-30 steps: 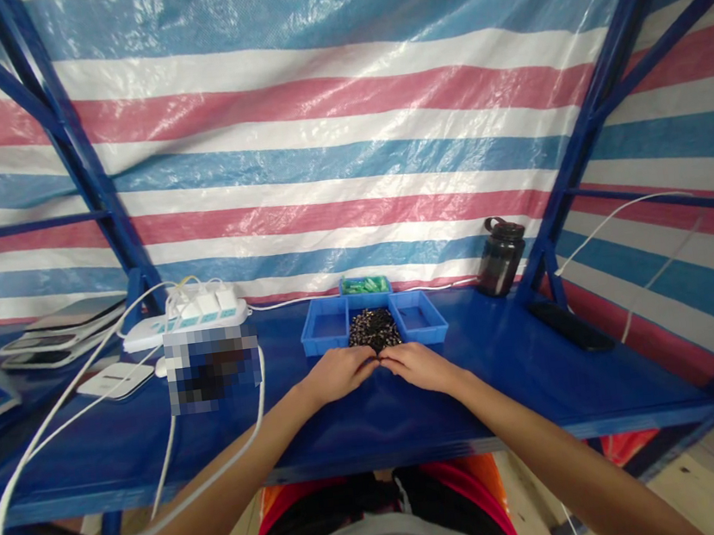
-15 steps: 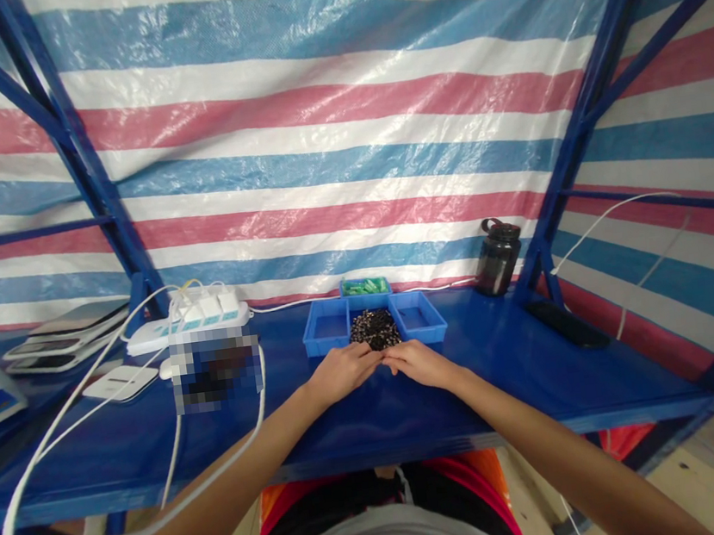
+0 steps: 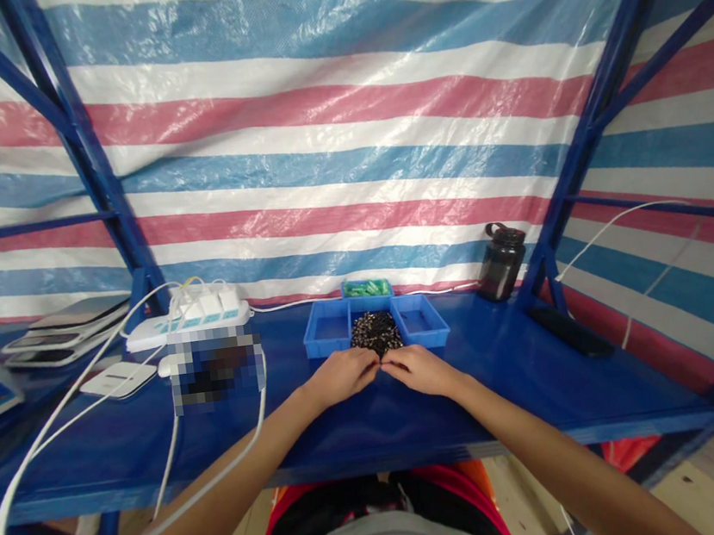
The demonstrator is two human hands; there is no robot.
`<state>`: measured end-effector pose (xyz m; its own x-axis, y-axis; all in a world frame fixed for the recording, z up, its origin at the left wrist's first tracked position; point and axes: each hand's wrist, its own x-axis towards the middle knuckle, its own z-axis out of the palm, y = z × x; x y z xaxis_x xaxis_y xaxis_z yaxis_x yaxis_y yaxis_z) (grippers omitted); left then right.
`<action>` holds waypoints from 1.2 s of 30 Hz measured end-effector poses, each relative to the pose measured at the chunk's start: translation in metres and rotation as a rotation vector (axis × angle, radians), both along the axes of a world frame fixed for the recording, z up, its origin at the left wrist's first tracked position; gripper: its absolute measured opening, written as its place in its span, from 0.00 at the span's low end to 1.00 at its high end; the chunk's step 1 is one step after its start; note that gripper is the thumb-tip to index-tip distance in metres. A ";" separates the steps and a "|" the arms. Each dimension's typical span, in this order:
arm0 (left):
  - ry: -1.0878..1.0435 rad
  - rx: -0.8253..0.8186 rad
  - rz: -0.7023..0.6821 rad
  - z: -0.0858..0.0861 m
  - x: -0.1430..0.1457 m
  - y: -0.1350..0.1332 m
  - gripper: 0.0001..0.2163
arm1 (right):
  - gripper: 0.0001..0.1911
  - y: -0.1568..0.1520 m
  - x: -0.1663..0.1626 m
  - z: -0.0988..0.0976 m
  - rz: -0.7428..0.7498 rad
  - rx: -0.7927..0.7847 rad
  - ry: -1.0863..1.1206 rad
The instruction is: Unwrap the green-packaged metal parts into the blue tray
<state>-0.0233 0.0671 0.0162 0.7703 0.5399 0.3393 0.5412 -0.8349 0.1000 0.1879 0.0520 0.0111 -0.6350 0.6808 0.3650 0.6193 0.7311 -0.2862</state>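
Observation:
My left hand [image 3: 339,375] and my right hand [image 3: 419,369] rest on the blue shelf [image 3: 515,387], fingertips meeting just in front of a blue tray. Both hands have their fingers pinched together; whatever is between them is too small to make out. The middle blue tray [image 3: 374,331] holds a heap of small dark parts. An empty blue tray [image 3: 328,332] sits to its left and another [image 3: 420,319] to its right. A smaller tray with green parts [image 3: 365,286] stands behind them.
A dark bottle [image 3: 501,260] stands at the back right. A white power strip [image 3: 185,319] with plugs and white cables [image 3: 74,398] lies at the left, near stacked flat devices [image 3: 59,334]. A black object [image 3: 569,330] lies at the right. Blue frame posts and a striped tarp surround the shelf.
Both hands stay at the front of the middle tray; the fingertips shift slightly against each other. The view has moved a little.

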 end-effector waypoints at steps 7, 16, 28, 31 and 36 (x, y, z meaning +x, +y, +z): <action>0.045 -0.022 0.013 0.002 -0.001 -0.002 0.11 | 0.13 0.001 0.001 0.003 -0.014 -0.023 0.033; 0.014 0.010 0.103 0.002 -0.001 -0.002 0.07 | 0.12 0.004 0.001 0.000 0.012 -0.038 -0.009; -0.049 -0.052 0.030 0.008 -0.001 -0.008 0.08 | 0.16 0.002 0.001 0.001 0.013 -0.149 0.088; -0.015 -0.030 0.002 0.010 -0.002 -0.010 0.12 | 0.16 0.004 0.002 -0.001 0.010 -0.183 0.126; 0.050 0.014 0.016 0.009 -0.002 -0.009 0.13 | 0.16 0.004 0.002 -0.001 0.025 -0.138 0.061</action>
<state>-0.0258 0.0586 0.0249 0.7779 0.5477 0.3081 0.5583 -0.8274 0.0613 0.1903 0.0558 0.0098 -0.6322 0.7113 0.3073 0.5798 0.6974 -0.4214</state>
